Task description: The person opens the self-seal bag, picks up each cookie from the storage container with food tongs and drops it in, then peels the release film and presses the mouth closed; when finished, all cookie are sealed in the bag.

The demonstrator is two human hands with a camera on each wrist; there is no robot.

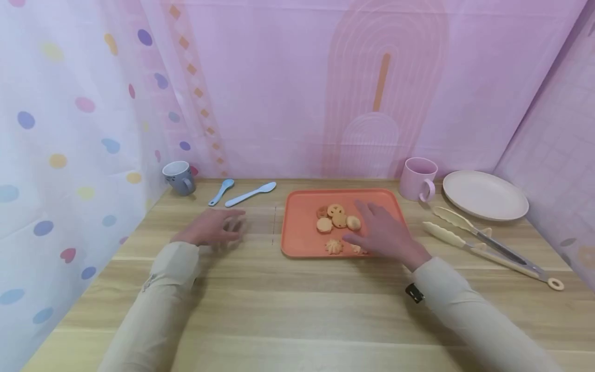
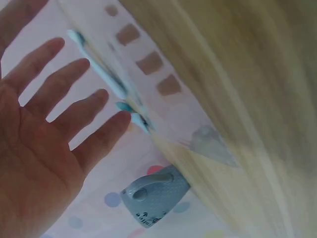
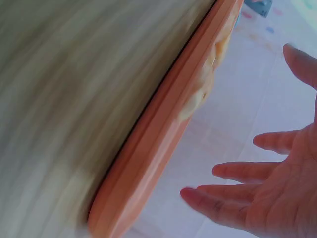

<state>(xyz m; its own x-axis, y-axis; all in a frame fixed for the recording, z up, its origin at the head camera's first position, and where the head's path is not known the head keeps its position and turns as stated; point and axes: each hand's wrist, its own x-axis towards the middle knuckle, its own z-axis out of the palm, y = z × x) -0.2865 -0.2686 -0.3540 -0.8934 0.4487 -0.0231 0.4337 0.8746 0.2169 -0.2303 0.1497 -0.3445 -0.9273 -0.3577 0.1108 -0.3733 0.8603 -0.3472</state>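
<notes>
My left hand (image 1: 209,227) hovers over the wooden table to the left of an orange tray (image 1: 297,243), its fingers spread and holding nothing. In the left wrist view its fingers (image 2: 59,82) are extended, apart from the spoons. My right hand (image 1: 383,232) is over the tray's right side, with spread fingers (image 3: 242,172) that grip nothing in the right wrist view. Several cookies lie on the tray, among them a round one (image 1: 354,223) near my right thumb and a flower-shaped one (image 1: 333,247). Another cookie (image 1: 358,249) is partly hidden by the hand.
A grey-blue mug (image 1: 178,178), a short blue spoon (image 1: 221,192) and a longer light-blue spoon (image 1: 251,195) stand or lie at the back left. On the right are a pink mug (image 1: 417,179), a cream plate (image 1: 485,194) and tongs (image 1: 495,250). Curtains hang behind.
</notes>
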